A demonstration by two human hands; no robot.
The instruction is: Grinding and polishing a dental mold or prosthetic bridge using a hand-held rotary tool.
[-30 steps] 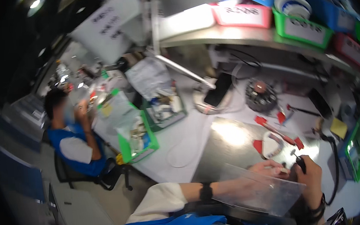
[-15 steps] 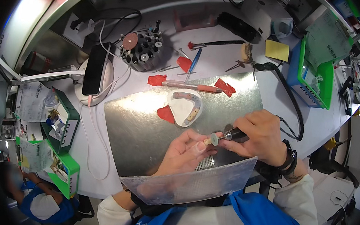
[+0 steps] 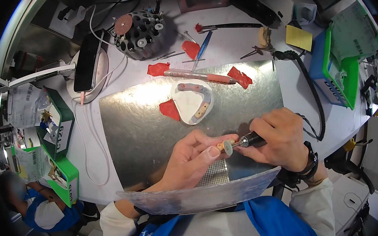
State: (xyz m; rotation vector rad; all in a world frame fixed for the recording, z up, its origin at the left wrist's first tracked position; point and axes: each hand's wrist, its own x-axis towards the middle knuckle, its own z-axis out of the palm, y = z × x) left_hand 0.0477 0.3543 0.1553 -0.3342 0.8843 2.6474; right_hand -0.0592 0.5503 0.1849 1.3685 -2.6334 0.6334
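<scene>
My left hand (image 3: pixel 187 159) is closed, pinching a small tooth-coloured dental piece (image 3: pixel 220 146) between thumb and fingers. The fingers cover part of it, so its full shape is hidden. In my right hand (image 3: pixel 281 137) is a black-and-silver rotary handpiece (image 3: pixel 252 139), held like a pen. A pale green disc (image 3: pixel 228 148) is mounted on its tip, right beside the dental piece; whether they touch I cannot tell. Beyond my hands, a white plaster dental model (image 3: pixel 188 105) with a grey and pink arch lies on a metal plate (image 3: pixel 132 136).
A clear shield (image 3: pixel 200 195) spans below my wrists. Around the model lie red wax pieces (image 3: pixel 169 110) and a pen-shaped tool (image 3: pixel 198 75). Farther back stand a bur holder (image 3: pixel 141 36) and a phone (image 3: pixel 89 64). A coiled cord (image 3: pixel 305 81) runs near a blue-green bin (image 3: pixel 329 74).
My view has shifted slightly, so the bench appears higher in it. Both hands remain close together with the same grips, and the disc still sits beside the dental piece.
</scene>
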